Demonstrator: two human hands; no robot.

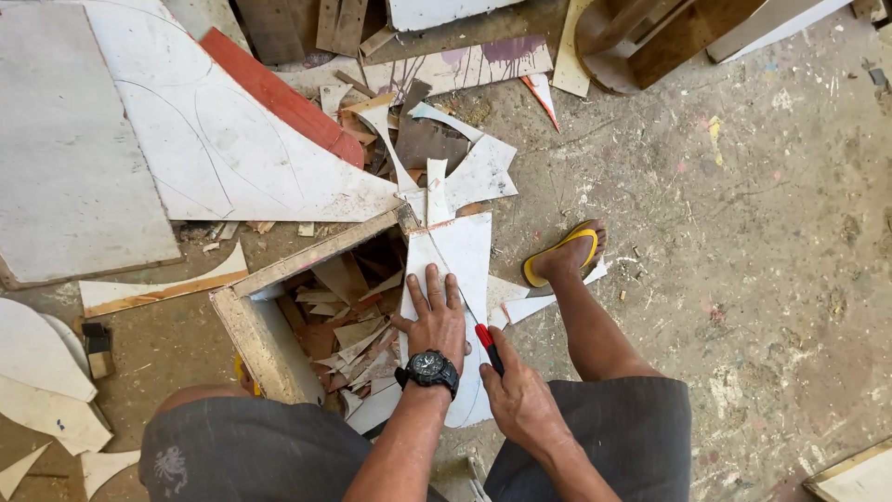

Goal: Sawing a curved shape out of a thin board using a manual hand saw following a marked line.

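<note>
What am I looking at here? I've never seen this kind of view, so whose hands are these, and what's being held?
There is one picture, from a camera worn on a person's head, looking down at their own bare hands. The left hand, wearing a black wristwatch, presses flat on a white curved-edged sheet offcut that rests on the rim of an open wooden box of scraps. The right hand grips a red-handled cutting tool against the sheet; its blade is too thin to make out. A foot in a yellow flip-flop sandal stands on the dusty concrete floor.

Left hand [435, 321] flat, fingers spread — right hand [517, 398] fisted.
</note>
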